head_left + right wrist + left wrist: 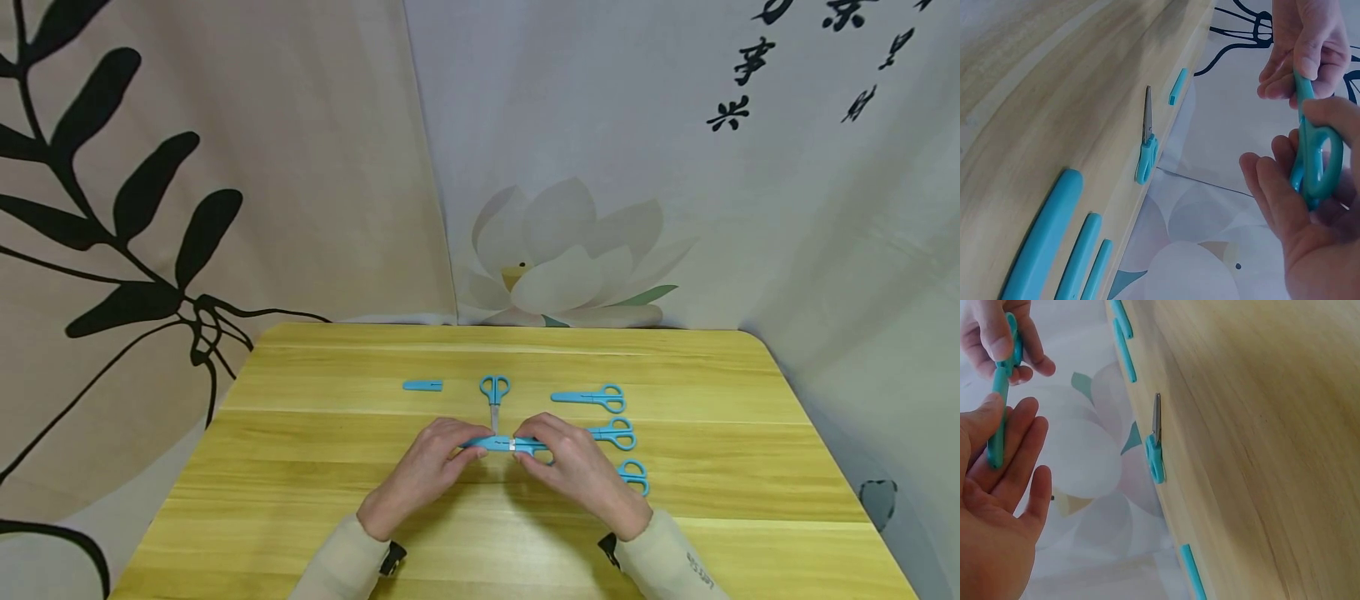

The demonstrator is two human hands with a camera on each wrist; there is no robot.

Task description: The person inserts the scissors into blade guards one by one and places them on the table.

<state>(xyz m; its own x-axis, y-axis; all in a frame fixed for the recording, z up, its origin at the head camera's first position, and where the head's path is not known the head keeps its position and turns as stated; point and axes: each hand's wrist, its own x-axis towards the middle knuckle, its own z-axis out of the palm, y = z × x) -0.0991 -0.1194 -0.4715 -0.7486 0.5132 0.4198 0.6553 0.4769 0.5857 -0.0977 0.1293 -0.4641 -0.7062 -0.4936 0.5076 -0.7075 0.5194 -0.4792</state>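
Between thumb and fingers my left hand [438, 454] pinches a blue blade cover [491, 443], which lies level above the table. The right hand [570, 462] grips the blue handles of a pair of scissors [1333, 164]. Their blades point left into the cover, and a short silver strip of blade shows between cover and handles in the head view. Just beyond the hands, bare scissors [494, 392] lie with the blades pointing toward me. Off to their left is a loose blue cover [423, 385].
At the right, several covered blue scissors lie in a column: one pair [588, 397] at the back, another [621, 434] in the middle and a third [634, 473] nearest, the latter two partly hidden by the right hand. A printed curtain [337, 167] hangs behind the wooden table [300, 500].
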